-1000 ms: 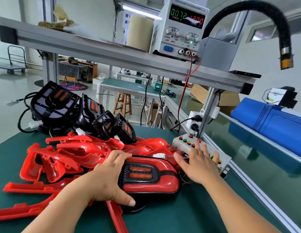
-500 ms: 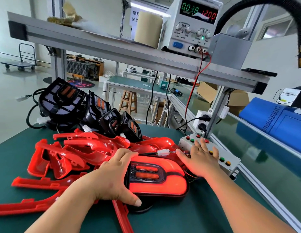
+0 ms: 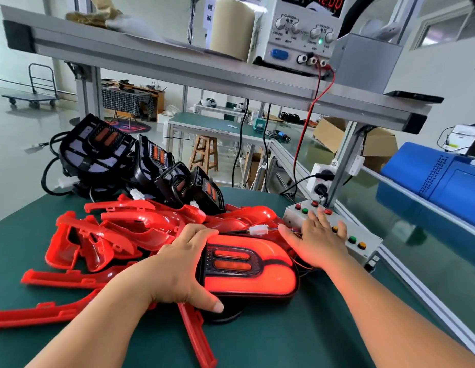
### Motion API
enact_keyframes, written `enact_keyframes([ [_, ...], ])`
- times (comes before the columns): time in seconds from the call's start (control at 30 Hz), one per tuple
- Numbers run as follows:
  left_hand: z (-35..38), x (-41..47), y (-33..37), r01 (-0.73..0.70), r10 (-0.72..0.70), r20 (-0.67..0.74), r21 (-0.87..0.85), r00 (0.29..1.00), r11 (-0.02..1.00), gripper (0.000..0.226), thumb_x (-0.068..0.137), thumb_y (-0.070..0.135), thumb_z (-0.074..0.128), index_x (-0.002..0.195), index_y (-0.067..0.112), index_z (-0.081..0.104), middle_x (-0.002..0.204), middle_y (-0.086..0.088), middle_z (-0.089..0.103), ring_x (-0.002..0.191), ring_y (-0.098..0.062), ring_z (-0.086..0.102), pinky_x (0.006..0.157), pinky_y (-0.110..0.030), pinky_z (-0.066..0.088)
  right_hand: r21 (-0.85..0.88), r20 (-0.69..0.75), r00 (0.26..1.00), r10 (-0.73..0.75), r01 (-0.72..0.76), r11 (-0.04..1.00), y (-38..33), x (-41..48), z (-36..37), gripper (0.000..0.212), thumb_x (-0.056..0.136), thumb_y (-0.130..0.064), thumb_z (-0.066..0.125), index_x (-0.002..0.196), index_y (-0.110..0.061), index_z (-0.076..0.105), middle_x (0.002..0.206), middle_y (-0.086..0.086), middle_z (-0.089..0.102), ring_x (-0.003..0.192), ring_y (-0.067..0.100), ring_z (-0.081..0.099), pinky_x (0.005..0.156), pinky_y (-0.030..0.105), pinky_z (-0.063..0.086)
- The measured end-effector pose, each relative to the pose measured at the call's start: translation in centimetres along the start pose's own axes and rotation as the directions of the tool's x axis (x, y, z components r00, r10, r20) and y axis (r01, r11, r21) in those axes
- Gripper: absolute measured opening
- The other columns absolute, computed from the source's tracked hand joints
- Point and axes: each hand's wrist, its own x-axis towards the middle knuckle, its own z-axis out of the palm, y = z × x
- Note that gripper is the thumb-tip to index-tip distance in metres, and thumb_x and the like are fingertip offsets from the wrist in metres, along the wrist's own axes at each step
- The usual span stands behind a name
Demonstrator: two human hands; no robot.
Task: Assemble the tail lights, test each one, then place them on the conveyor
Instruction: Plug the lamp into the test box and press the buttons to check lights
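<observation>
green bench mat (image 3: 284,341) carries everything. aluminium shelf (image 3: 178,65) above it holds the power supply (image 3: 302,35), display lit. red and black leads drop from it toward the button box, judged to be the test feed.

red lens covers (image 3: 119,229) are heaped left of centre, with black housings (image 3: 98,152) stacked behind them: parts stock kept within reach.

tail light (image 3: 257,277) lies flat on the mat in front of the heap, lens up and glowing red, so judged under test and not yet on the conveyor. button box (image 3: 361,235) sits just right of it.

left hand (image 3: 178,269) grips the lamp's left end, fingers curled over the far edge and thumb along the near edge. this steadies it and leaves the lens unobstructed.

right hand (image 3: 316,243) lies flat on the box, fingers straight and slightly spread, pressing down; which button, cannot tell.

white connector (image 3: 256,229) sits between lamp and box, thin wires running from it.
</observation>
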Motion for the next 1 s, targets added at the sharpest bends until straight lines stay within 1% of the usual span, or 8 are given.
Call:
enact_keyframes([
  [0.1,-0.1,0.0,0.1,0.0,0.0,0.002,0.003,1.0,1.0,0.135,0.04,0.073,0.077,0.148,0.042,0.003,0.133,0.037,0.001,0.134,-0.023,0.031,0.11,-0.045,0.036,0.001,0.001,1.0,-0.002,0.002,1.0,0.0,0.0,0.0,0.133,0.055,-0.095,-0.016,0.154,-0.012,0.019,0.164,-0.002,0.004,0.149,0.011,-0.014,0.115,0.054,-0.009],
  [0.3,0.0,0.0,0.0,0.0,0.0,0.004,0.0,1.0,1.0,0.135,0.038,0.075,0.075,0.147,0.043,0.003,0.133,0.038,0.001,0.134,-0.022,0.032,0.109,-0.044,0.037,-0.005,0.008,1.0,-0.002,0.002,1.0,-0.1,-0.1,-0.1,0.133,0.054,-0.094,-0.017,0.154,-0.013,0.018,0.164,-0.002,0.003,0.149,0.011,-0.015,0.115,0.054,-0.009],
  [0.43,-0.1,0.0,0.0,0.0,0.0,0.008,-0.004,1.0,1.0,0.137,0.037,0.076,0.075,0.148,0.042,0.002,0.133,0.038,0.001,0.134,-0.021,0.031,0.109,-0.043,0.037,-0.02,0.018,1.0,-0.012,0.012,1.0,-0.1,-0.3,-0.3,0.131,0.056,-0.092,-0.017,0.154,-0.014,0.021,0.164,-0.001,0.003,0.149,0.012,-0.015,0.115,0.054,-0.011],
  [0.57,-0.1,-0.2,0.2,0.001,-0.001,0.012,0.003,1.0,1.0,0.134,0.042,0.073,0.077,0.148,0.041,0.001,0.134,0.037,0.0,0.134,-0.022,0.03,0.108,-0.044,0.038,-0.03,0.043,0.999,-0.016,0.017,0.999,-0.2,-0.5,-0.7,0.13,0.056,-0.09,-0.016,0.153,-0.014,0.024,0.165,0.0,0.001,0.149,0.012,-0.014,0.115,0.054,-0.011],
  [0.67,-0.3,-0.2,0.4,0.006,-0.005,0.032,-0.002,0.999,1.0,0.132,0.046,0.071,0.079,0.148,0.041,0.001,0.133,0.037,0.001,0.134,-0.024,0.03,0.107,-0.044,0.04,-0.044,0.062,0.998,-0.028,0.031,0.999,-0.2,-0.2,-1.0,0.132,0.054,-0.091,-0.017,0.154,-0.013,0.021,0.165,0.001,-0.001,0.148,0.012,-0.017,0.115,0.054,-0.012],
  [0.8,-0.4,-0.2,0.5,0.012,-0.01,0.054,-0.026,0.998,1.0,0.131,0.048,0.068,0.081,0.148,0.042,0.001,0.13,0.039,0.0,0.132,-0.023,0.029,0.108,-0.042,0.039,-0.077,0.061,0.995,-0.075,0.079,0.994,-0.3,0.9,-1.3,0.127,0.057,-0.092,-0.013,0.156,-0.017,0.013,0.164,-0.003,-0.009,0.146,0.009,-0.023,0.114,0.052,-0.015],
  [0.9,-0.4,-0.2,0.5,0.017,-0.016,0.054,-0.017,0.998,1.0,0.13,0.048,0.069,0.081,0.147,0.043,0.001,0.129,0.038,0.0,0.131,-0.025,0.028,0.108,-0.043,0.038,-0.095,0.082,0.99,-0.118,0.126,0.987,-0.5,2.0,-1.5,0.122,0.06,-0.092,-0.01,0.156,-0.019,0.012,0.164,-0.005,-0.007,0.146,0.007,-0.022,0.115,0.051,-0.015],
  [1.0,-0.3,-0.2,0.5,0.015,-0.015,0.052,-0.005,0.999,1.0,0.13,0.048,0.07,0.08,0.147,0.044,0.0,0.13,0.037,0.0,0.131,-0.026,0.027,0.108,-0.043,0.038,-0.101,0.114,0.982,-0.148,0.16,0.982,-0.6,2.9,-1.4,0.131,0.053,-0.094,-0.016,0.156,-0.017,0.007,0.164,-0.004,-0.005,0.145,0.008,-0.025,0.114,0.052,-0.016],
])
